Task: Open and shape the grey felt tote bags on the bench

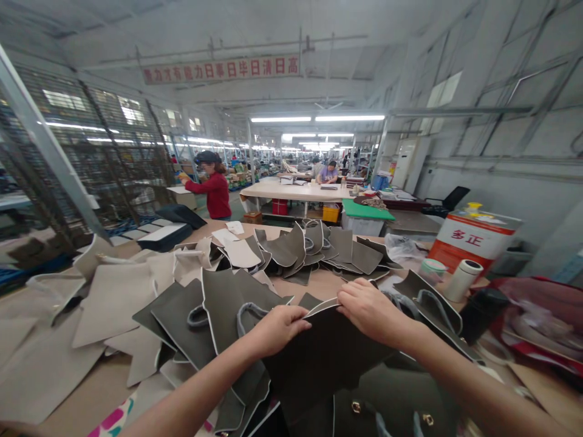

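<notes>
Dark grey bag panel with a thin white edge (319, 358) sits low in the middle of my view, and I pinch its top edge with my left hand (277, 328) and my right hand (371, 312), fingers closed tight on it. More grey pieces (314, 249) and pale beige pieces (109, 297) crowd the brown table (319, 282). A red and white can (471, 240) stands well off to the right, so bare room is small.

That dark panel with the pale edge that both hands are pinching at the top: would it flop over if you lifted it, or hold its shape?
The dark panel probably bends rather than droops: similar pieces on the table curl upward yet keep their form. It looks thin, so likely light. The left hand and right hand grip only its top edge, which suggests it needs little support.
</notes>
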Action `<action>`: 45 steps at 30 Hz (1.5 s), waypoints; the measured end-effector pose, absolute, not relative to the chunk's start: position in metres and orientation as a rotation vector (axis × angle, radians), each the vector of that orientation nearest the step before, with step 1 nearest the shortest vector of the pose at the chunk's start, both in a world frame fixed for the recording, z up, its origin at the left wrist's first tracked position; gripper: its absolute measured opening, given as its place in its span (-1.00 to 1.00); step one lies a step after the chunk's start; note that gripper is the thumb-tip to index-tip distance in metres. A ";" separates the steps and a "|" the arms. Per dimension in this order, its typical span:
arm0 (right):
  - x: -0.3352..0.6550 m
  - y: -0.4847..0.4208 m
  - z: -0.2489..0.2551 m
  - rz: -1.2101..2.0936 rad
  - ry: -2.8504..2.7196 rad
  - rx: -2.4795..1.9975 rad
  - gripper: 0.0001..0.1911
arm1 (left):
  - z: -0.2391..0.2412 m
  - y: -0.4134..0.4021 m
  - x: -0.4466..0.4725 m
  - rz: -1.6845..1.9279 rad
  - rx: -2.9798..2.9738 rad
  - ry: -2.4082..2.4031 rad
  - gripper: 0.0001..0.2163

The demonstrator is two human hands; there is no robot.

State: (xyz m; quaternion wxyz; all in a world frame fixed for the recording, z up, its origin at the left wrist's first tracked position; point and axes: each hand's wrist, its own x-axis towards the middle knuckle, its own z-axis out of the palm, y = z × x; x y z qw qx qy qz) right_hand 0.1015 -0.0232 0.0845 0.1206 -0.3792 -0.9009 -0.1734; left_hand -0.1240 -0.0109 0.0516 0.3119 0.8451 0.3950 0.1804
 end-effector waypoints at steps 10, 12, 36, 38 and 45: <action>0.104 -0.030 0.088 -0.228 -2.589 -1.145 -0.96 | 0.058 -0.019 -0.127 0.510 2.188 1.009 -0.80; 0.106 -0.029 0.086 -0.152 -2.580 -1.126 -0.85 | 0.057 -0.020 -0.127 0.506 2.210 1.004 -0.80; 0.086 -0.039 0.061 0.002 -2.479 -1.248 -0.88 | 0.064 -0.039 -0.114 0.419 2.794 1.202 -0.83; 0.084 -0.042 0.060 0.035 -2.479 -1.232 -0.90 | 0.065 -0.038 -0.111 0.435 2.757 1.213 -0.83; 0.077 -0.054 0.057 0.047 -2.593 -1.151 -0.89 | 0.054 -0.044 -0.104 0.565 2.709 1.047 -0.82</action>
